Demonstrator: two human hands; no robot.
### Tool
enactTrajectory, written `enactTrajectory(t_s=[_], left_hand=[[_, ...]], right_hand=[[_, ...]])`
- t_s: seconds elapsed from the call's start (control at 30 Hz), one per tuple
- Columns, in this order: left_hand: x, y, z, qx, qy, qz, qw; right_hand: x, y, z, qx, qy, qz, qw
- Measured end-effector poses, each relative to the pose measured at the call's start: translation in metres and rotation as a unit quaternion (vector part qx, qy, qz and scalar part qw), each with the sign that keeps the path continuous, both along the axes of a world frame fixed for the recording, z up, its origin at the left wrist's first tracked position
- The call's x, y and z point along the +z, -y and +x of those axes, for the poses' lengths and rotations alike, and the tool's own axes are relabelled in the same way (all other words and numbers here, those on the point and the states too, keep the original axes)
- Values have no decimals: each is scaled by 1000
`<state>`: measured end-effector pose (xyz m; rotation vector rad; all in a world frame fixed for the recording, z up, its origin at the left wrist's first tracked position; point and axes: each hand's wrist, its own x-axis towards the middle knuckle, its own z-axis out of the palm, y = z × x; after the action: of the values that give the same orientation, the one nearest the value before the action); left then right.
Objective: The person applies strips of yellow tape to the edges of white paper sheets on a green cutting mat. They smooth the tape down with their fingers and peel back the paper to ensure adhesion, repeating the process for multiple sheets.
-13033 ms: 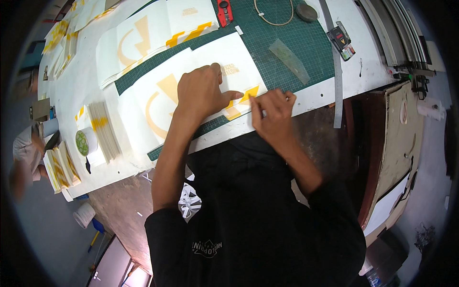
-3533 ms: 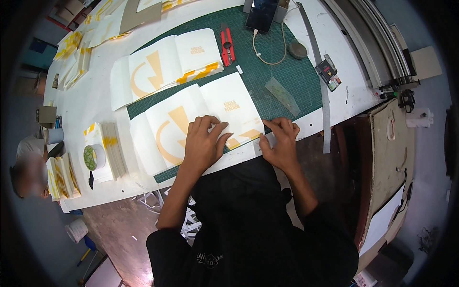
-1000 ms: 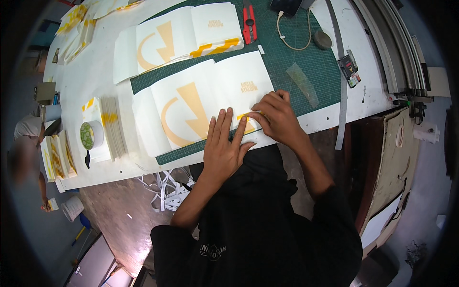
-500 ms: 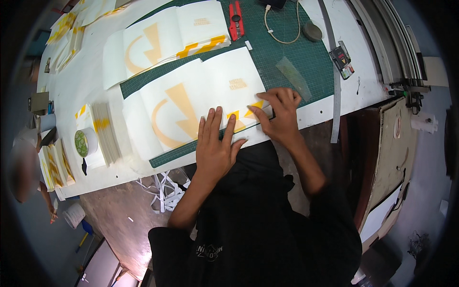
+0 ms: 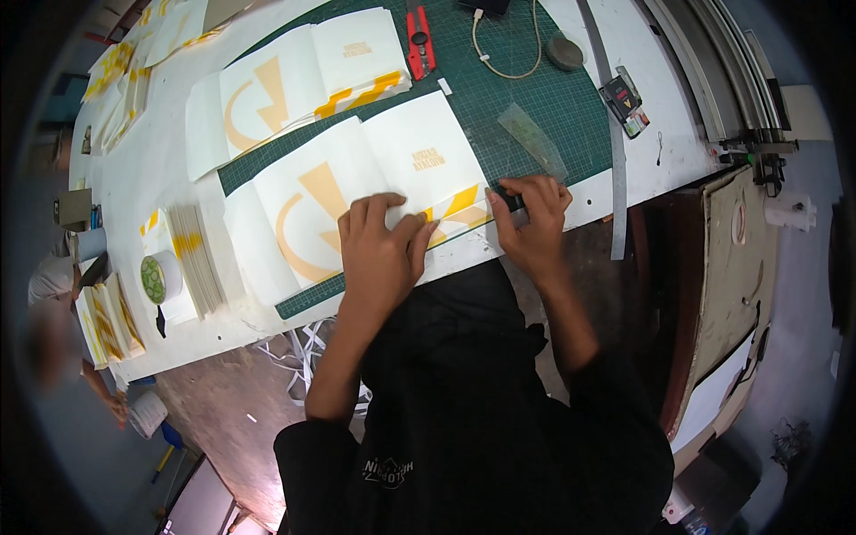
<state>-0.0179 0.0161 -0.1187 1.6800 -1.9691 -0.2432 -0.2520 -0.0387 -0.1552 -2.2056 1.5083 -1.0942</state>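
Where fingers press: printed sheet beneath.

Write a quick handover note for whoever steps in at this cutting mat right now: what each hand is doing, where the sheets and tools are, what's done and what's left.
Left hand: flat, fingers spread, pressing down the white sheet with the yellow design on the green cutting mat.
Right hand: closed on a small dark tool at the sheet's lower right edge; what kind of tool is too hidden to tell.
Nearby: a second printed sheet lies farther up the mat, a red cutter beside it, a metal ruler at the mat's right edge.
Done: sheet laid out and held.
Left: work along the near edge appears unfinished.
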Motion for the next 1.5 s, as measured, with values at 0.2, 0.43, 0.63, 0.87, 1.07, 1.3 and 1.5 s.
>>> enactTrajectory(t_s=[0.2,0.43,0.63,0.87,1.07,1.3,1.5], left_hand=[[20,41,10,0,-21,171,985],[32,85,21,-20,-8,316,949],[31,75,19,-8,-28,299,954],[18,46,1,-92,-35,182,978],[49,39,31,26,-298,66,952],[122,63,148,184,-494,-329,784],[149,156,150,36,-56,-370,927]], right_hand=[[-10,-10,10,-25,-59,-27,998],[3,-43,69,3,-76,-30,997],[12,-46,64,6,3,-55,998],[-1,-23,-6,-103,8,-100,990],[-8,0,-13,-124,46,-85,987],[-13,3,-6,-116,72,-83,987],[-10,3,-6,-103,41,-102,989]])
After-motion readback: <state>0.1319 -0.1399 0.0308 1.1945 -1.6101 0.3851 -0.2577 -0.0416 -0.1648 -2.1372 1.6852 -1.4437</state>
